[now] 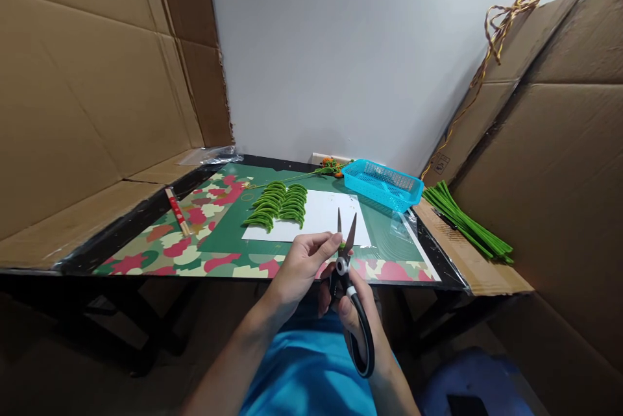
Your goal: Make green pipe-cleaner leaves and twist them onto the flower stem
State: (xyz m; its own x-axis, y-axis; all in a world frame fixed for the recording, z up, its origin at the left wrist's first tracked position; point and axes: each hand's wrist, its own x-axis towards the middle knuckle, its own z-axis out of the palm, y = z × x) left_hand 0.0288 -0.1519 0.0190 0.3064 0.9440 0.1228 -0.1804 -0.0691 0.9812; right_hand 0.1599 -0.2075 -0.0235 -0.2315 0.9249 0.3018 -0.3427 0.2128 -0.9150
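Note:
In my right hand (360,312) is a pair of scissors (361,338) with black-and-white handles, its blades parted and pointing up and away from me. My left hand (311,260) is closed in a pinch beside the blades, on a small green piece (342,245) that lies close to them; most of that piece is hidden by the fingers. Beyond my hands, curved fuzzy green pieces (270,202) lie in two columns on a sheet of white paper (331,208).
A blue plastic basket (382,185) stands at the back right, with an orange-and-green flower stem (331,166) beside it. Green fuzzy stems (467,221) lie in a bundle at the right. A red-wrapped pair of chopsticks (177,211) is at the left. Cardboard walls (97,65) flank the table.

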